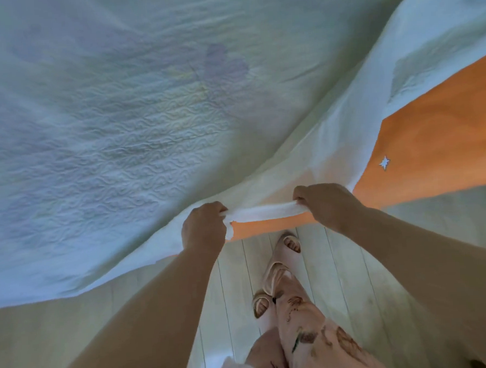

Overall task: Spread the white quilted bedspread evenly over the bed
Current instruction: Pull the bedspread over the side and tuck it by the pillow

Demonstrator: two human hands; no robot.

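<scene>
The white quilted bedspread (115, 128) fills the upper left and middle of the view, billowed up in the air, with faint purple shapes showing through it. Its near edge is bunched into a white roll between my hands. My left hand (203, 228) grips the left end of that roll. My right hand (324, 205) grips the right end. Under the raised cloth at the right lies an orange sheet (431, 145) with a small white star, covering the bed. The rest of the bed is hidden by the bedspread.
Pale wooden floorboards (353, 262) run under me. My feet in sandals (291, 243) and patterned trouser legs stand close to the bed's near edge.
</scene>
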